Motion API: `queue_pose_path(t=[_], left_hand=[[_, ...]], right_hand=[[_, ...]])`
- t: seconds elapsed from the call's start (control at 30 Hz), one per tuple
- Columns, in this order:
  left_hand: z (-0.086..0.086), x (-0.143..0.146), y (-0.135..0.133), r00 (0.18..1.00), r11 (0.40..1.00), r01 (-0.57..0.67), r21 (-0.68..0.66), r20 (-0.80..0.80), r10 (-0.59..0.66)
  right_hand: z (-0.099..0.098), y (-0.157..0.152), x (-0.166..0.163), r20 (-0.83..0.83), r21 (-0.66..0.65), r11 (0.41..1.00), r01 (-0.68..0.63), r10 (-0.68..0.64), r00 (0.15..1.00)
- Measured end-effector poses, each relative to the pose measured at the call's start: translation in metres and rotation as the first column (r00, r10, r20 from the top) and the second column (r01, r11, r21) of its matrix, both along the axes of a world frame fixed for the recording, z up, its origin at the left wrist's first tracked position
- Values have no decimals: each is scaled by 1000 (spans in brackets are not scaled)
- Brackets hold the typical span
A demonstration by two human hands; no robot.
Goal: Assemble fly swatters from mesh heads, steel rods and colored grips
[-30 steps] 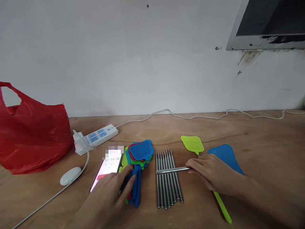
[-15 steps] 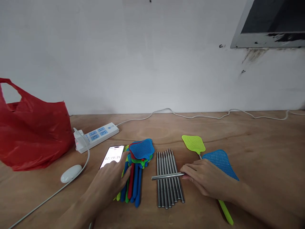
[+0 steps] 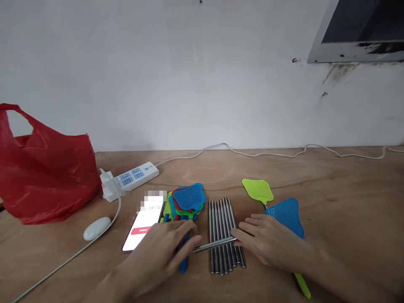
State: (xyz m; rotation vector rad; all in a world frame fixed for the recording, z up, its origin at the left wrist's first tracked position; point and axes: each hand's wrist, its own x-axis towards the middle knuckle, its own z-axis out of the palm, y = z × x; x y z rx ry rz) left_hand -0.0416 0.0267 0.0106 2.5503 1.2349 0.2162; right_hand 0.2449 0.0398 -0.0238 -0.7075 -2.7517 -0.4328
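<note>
My right hand (image 3: 263, 237) pinches one end of a shiny metal rod (image 3: 216, 244), which lies slantwise across a row of similar metal rods (image 3: 222, 259). The rod's other end reaches close to my left hand (image 3: 170, 248). That hand's thumb and fingers are apart; whether the thumb touches the rod is unclear. Beneath my left hand lies a pile of fly swatters (image 3: 189, 197) in blue, red and green, their handles mostly hidden. A yellow-green fly swatter (image 3: 258, 190) and a blue fly swatter (image 3: 287, 214) lie partly under my right hand and forearm.
A phone (image 3: 143, 223) with a lit timer lies left of the swatters. Behind it are a white power strip (image 3: 135, 176) and its cable. A white mouse-shaped object (image 3: 97, 228) and a red plastic bag (image 3: 50, 176) stand further left. A wall closes the table's back.
My left hand has moved right and nearer, off the phone and over the swatter handles toward the rod's end. My right hand has shifted slightly left, and the held rod's left end has dropped nearer me.
</note>
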Motion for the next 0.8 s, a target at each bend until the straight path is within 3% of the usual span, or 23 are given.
queue_pose_path(t=[0.13,0.33,0.43,0.6,0.7,0.8], left_hand=[[-10,12,-9,995,993,101,-59,2,-101],[-22,10,-10,995,995,94,22,-10,-94],[-21,1,-9,996,997,63,54,66,-67],[-23,-13,-7,992,1000,16,-9,129,-15],[-23,-16,-7,993,999,13,-52,122,-7],[-19,-13,-6,997,994,41,-104,72,-34]], right_hand=[[4,-1,-9,-40,42,998,-40,41,998],[11,5,6,-114,46,999,19,-13,993],[16,9,24,-174,-18,995,102,-103,979],[12,12,44,-240,-282,925,253,-323,915],[7,13,49,-240,-369,902,222,-324,915],[5,12,51,-215,-372,904,212,-307,927]])
